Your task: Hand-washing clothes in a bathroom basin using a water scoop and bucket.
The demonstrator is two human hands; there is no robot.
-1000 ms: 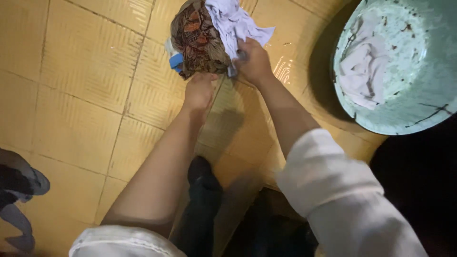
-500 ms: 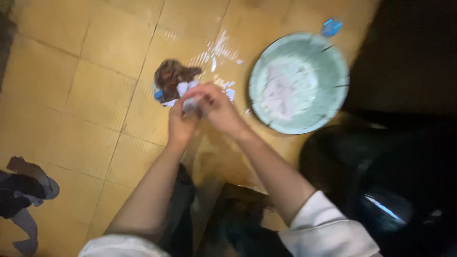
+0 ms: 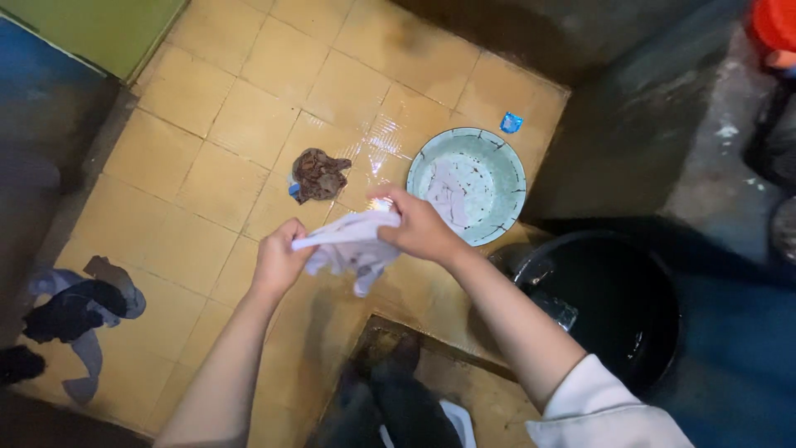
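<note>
Tiled floor (image 3: pixel 207 124), 2 hands, 1 white cloth (image 3: pixel 352 241)

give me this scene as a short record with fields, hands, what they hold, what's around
left hand: grips one end of the white cloth
right hand: grips the other end
white cloth: held above the floor, between both hands
brown cloth: heaped on the wet yellow tiled floor
basin: pale green, pale cloth inside
black bucket: under the right forearm
dark clothes: at far left
</note>
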